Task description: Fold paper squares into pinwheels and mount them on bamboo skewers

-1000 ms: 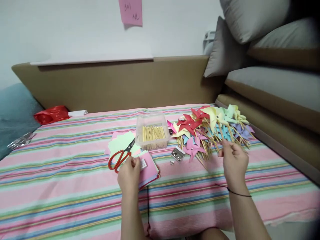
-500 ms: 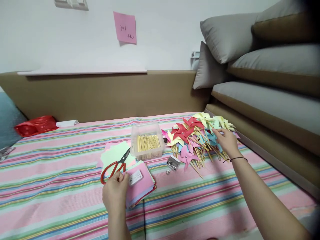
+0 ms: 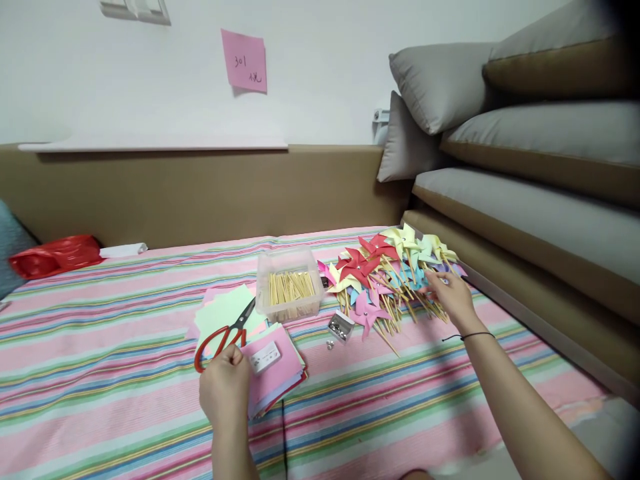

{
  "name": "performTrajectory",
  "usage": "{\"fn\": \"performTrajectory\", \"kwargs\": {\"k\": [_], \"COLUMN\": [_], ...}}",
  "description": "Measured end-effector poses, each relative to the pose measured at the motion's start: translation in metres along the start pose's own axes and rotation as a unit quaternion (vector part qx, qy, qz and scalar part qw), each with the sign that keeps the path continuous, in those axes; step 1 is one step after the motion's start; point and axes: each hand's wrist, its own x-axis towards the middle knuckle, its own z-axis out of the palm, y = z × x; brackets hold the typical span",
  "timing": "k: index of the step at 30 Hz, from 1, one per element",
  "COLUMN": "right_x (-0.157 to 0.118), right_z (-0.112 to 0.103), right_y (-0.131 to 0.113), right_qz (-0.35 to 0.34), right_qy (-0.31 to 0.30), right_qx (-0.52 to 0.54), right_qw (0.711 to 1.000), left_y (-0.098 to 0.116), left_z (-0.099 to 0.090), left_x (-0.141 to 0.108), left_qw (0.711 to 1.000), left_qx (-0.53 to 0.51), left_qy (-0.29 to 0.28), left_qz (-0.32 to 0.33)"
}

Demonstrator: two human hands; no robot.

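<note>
My left hand [image 3: 225, 380] is curled closed beside the orange-handled scissors [image 3: 225, 337] and a stack of coloured paper squares [image 3: 273, 387]. Whatever its fingers may hold is hidden. A small white printed card or box [image 3: 265, 358] lies on that stack. My right hand [image 3: 453, 297], palm down with fingers apart, hovers at the right side of a heap of paper pinwheels [image 3: 360, 267] on wooden sticks. Near its fingertips are blue and purple pinwheels; I see nothing held in it. A small open box of metal fasteners [image 3: 341, 327] sits in front of the heap.
A clear plastic box [image 3: 290, 310] holds many short wooden sticks. Pale paper sheets [image 3: 220, 310] lie under the scissors. A red plastic bag [image 3: 55, 257] and a white item [image 3: 123, 250] are at the back left. Grey cushions [image 3: 525, 147] are stacked at right on the striped cloth's edge.
The view has shifted slightly, moving the scene a little left. My right hand has lowered slightly beside the pinwheels, its fingers more spread. My left hand stays closed by the scissors.
</note>
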Motion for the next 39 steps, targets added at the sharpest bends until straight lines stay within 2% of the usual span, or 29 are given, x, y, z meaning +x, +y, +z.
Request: {"fn": "performTrajectory", "kwargs": {"k": [3, 7, 11, 15, 18, 20, 22, 25, 27, 31, 35, 39], "right_x": [-0.002, -0.007, -0.042, -0.112, -0.16, -0.181, -0.195, -0.207, -0.213, -0.223, -0.23, -0.229], "right_z": [-0.004, -0.009, 0.001, 0.04, 0.078, 0.099, 0.114, 0.127, 0.132, 0.14, 0.146, 0.151], "right_y": [-0.001, -0.006, -0.018, -0.042, -0.062, -0.071, -0.072, -0.065, -0.06, -0.059, -0.06, -0.057], "right_qz": [0.029, 0.018, -0.029, -0.046, -0.038, -0.05, -0.057, -0.055, -0.058, -0.104, -0.135, -0.1], "right_qy": [-0.013, 0.013, 0.005, -0.096, -0.236, -0.294, -0.327, -0.349, -0.354, -0.356, -0.369, -0.388], "right_qx": [-0.009, 0.0, 0.048, 0.121, 0.191, 0.194, 0.184, 0.162, 0.141, 0.057, -0.003, -0.007], "right_qw": [0.999, 1.0, 0.998, 0.987, 0.952, 0.934, 0.925, 0.921, 0.923, 0.927, 0.92, 0.916], "left_y": [0.0, -0.005, -0.011, -0.016, -0.023, -0.029, -0.034, -0.037, -0.036, -0.032, -0.033, -0.036], "left_z": [0.0, 0.001, 0.002, 0.007, 0.014, 0.02, 0.025, 0.027, 0.026, 0.023, 0.018, 0.01], "left_x": [-0.001, -0.001, 0.002, 0.007, 0.011, 0.014, 0.014, 0.009, 0.005, -0.002, -0.004, -0.003], "left_qw": [1.0, 1.0, 1.0, 0.996, 0.992, 0.99, 0.987, 0.989, 0.985, 0.983, 0.989, 0.994], "left_qx": [0.005, 0.011, -0.015, -0.089, -0.11, -0.108, -0.096, -0.064, -0.027, 0.004, -0.016, -0.046], "left_qy": [-0.003, 0.006, 0.02, -0.005, -0.039, -0.073, -0.094, -0.085, -0.107, -0.106, -0.091, -0.073], "left_qz": [0.002, -0.002, 0.014, 0.023, 0.044, 0.061, 0.084, 0.107, 0.136, 0.147, 0.118, 0.063]}}
